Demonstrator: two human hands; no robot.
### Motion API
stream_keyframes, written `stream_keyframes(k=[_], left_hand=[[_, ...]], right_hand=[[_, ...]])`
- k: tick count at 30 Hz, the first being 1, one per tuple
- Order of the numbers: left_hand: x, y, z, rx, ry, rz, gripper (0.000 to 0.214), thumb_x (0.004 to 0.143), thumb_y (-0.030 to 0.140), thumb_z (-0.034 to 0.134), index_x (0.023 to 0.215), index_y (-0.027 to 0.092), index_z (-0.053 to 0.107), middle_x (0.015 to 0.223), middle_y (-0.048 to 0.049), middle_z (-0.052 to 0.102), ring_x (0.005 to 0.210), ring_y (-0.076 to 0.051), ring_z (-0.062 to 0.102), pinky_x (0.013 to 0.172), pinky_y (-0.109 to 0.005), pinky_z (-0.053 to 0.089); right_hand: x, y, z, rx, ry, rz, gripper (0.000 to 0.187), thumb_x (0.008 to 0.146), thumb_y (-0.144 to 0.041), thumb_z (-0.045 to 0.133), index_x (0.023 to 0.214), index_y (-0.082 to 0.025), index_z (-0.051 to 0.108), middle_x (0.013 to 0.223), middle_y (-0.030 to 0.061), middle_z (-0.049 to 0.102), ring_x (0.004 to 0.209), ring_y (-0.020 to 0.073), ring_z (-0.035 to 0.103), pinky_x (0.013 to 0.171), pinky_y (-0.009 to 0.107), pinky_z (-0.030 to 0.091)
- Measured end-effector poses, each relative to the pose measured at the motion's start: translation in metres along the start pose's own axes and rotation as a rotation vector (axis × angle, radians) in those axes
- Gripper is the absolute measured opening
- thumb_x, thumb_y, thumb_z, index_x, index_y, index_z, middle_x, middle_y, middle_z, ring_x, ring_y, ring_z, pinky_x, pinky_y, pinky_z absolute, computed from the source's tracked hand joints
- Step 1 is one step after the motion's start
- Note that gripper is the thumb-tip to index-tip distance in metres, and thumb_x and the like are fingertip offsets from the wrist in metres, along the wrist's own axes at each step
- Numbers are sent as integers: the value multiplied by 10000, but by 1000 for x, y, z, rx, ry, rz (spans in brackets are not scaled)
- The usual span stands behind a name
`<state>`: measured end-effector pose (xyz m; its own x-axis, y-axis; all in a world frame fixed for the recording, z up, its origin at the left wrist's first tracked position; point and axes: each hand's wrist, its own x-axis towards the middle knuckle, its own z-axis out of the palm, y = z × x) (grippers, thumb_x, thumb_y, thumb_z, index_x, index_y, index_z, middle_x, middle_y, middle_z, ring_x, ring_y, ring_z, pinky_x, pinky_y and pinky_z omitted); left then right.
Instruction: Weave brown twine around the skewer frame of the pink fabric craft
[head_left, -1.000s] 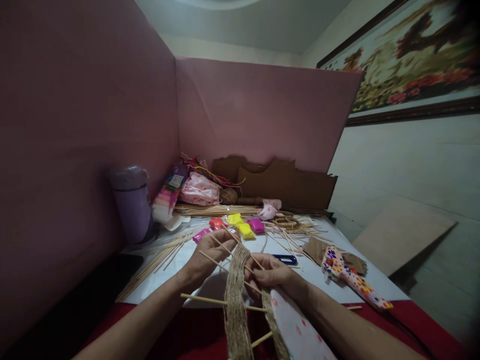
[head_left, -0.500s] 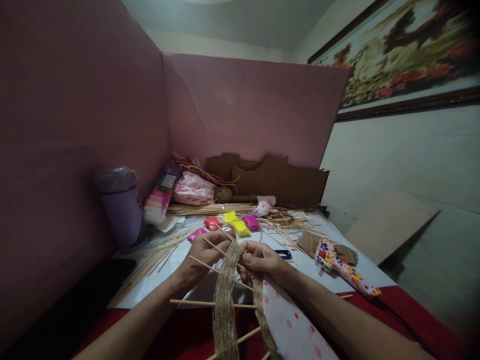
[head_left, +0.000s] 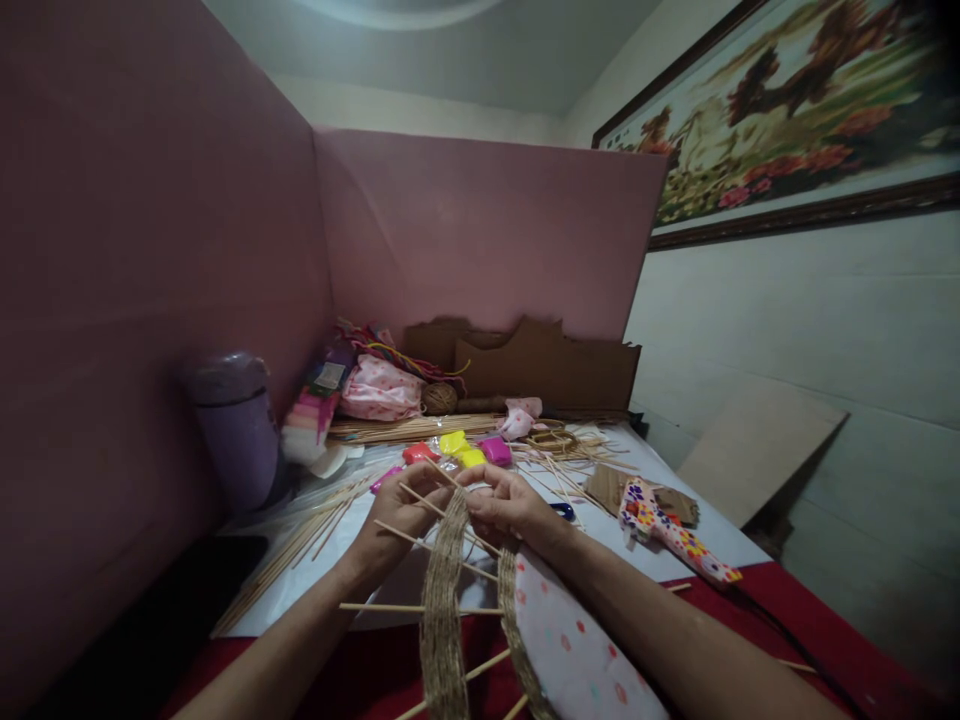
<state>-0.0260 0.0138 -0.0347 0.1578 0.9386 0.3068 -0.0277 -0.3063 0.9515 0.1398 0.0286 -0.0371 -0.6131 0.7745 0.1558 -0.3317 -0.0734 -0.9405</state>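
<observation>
My left hand (head_left: 396, 512) and my right hand (head_left: 507, 508) meet at the far tip of a woven jute-twine piece (head_left: 444, 610) built on thin wooden skewers (head_left: 420, 608) that stick out sideways. Both hands are closed with pinched fingers on the twine and skewer ends at the top of the weave. A second twine band edges a white fabric panel with pink dots (head_left: 577, 660) below my right forearm. The piece hangs over a red cloth (head_left: 757, 610) near me.
A white sheet (head_left: 697, 540) carries loose skewers (head_left: 300, 535), bright clay packets (head_left: 469, 450), a patterned glue gun (head_left: 671, 530), a blue tool (head_left: 561, 511), a twine ball (head_left: 439, 398), pink cloth (head_left: 379, 388) and cardboard (head_left: 547, 370). A purple jar (head_left: 232, 425) stands left by pink partition walls.
Both hands have shifted slightly up the weave and closer together at its tip; the view has drifted right and up. The grip on twine and skewers is kept.
</observation>
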Motion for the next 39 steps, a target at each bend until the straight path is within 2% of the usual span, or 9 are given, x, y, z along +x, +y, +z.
stream_keyframes(k=[3, 6, 11, 16, 20, 25, 30, 39], left_hand=[[1, -2, 2, 6, -8, -33, 249, 628, 350, 730, 663, 124, 631, 530, 17, 563, 482, -85, 473, 488, -200, 364], [1, 0, 0, 66, -38, -87, 250, 623, 350, 717, 651, 112, 645, 536, 2, 575, 491, -97, 491, 500, -215, 375], [3, 10, -15, 249, -114, -190, 191, 604, 278, 695, 557, 104, 632, 438, 20, 513, 420, -79, 436, 452, -209, 314], [2, 22, -35, 275, -143, -195, 179, 625, 287, 683, 655, 112, 661, 536, 10, 566, 500, -88, 469, 504, -212, 359], [0, 29, -41, 287, -155, -156, 223, 652, 329, 665, 681, 110, 641, 555, 18, 539, 520, -81, 451, 505, -202, 351], [-2, 36, -38, 391, -127, -224, 251, 666, 371, 646, 656, 122, 610, 501, 58, 441, 427, -49, 318, 404, -185, 243], [-6, 37, -34, 376, -126, -105, 213, 654, 316, 663, 661, 103, 653, 570, 10, 538, 551, -85, 433, 524, -209, 344], [-18, 44, -18, 516, -172, -7, 175, 703, 272, 603, 704, 119, 690, 586, 1, 556, 556, -87, 418, 509, -200, 334]], right_hand=[[-3, 0, -2, 25, 36, -8, 389, 635, -330, 749, 906, -150, 536, 433, -96, 470, 325, 22, 339, 353, 153, 230], [-5, 0, -8, 62, 109, -17, 384, 596, -285, 771, 889, -144, 567, 504, -60, 536, 379, 27, 407, 387, 151, 264], [-4, 2, -24, 86, 182, -22, 372, 563, -260, 780, 860, -133, 596, 512, -49, 545, 399, 33, 426, 402, 154, 266], [-6, 6, -30, 121, 207, 6, 366, 536, -222, 789, 842, -137, 606, 529, -40, 554, 410, 33, 428, 410, 157, 263], [-9, 5, -26, 121, 168, 8, 334, 560, -212, 774, 845, -136, 617, 527, -38, 552, 409, 30, 426, 412, 156, 258], [-8, 5, -28, 89, 172, 10, 339, 558, -231, 777, 843, -135, 621, 509, -44, 542, 409, 33, 431, 413, 158, 257], [-8, 6, -29, 56, 190, -2, 340, 567, -246, 772, 843, -137, 608, 513, -46, 543, 403, 32, 423, 410, 163, 252], [-8, 7, -30, 27, 188, -14, 341, 574, -255, 768, 849, -137, 604, 508, -48, 537, 412, 38, 429, 408, 166, 243]])
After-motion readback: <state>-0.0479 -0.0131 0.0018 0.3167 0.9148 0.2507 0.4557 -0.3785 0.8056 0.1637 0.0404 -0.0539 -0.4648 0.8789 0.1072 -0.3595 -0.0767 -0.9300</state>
